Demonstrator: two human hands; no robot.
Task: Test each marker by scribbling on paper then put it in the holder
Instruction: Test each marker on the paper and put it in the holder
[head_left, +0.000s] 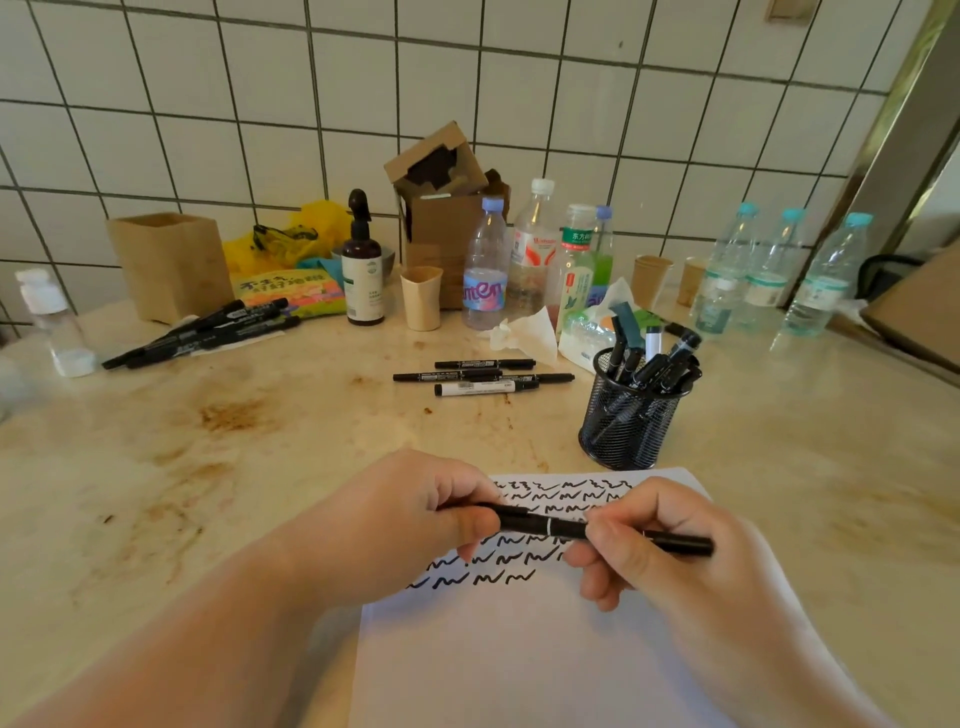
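Above the sheet of paper (519, 649), a black marker (550, 526) is held nearly level between two hands. Its left end is pinched by the left hand (415, 519), whose grip is closed round the cap end with thumb and curled fingers. Its barrel is held by the right hand (660, 545), the grip likewise closed round it, and the far end of the marker is seen projecting past that hand to the right. Whether the cap is fully seated cannot be told.

The paper is laid flat on the stained desk (208, 441), and its upper part is covered with rows of black scribbles (498, 569). Just beyond the paper's top right corner a black mesh holder (631, 415) is stood upright, and several markers are already lodged in it. Farther back, near the middle of the desk, four loose markers (483, 375) are laid side by side. At the left a second bundle of black markers (208, 332) is rested on a white sheet, near a wooden box (166, 265). Plastic bottles (485, 270), paper cups and a cardboard box are lined along the tiled wall.
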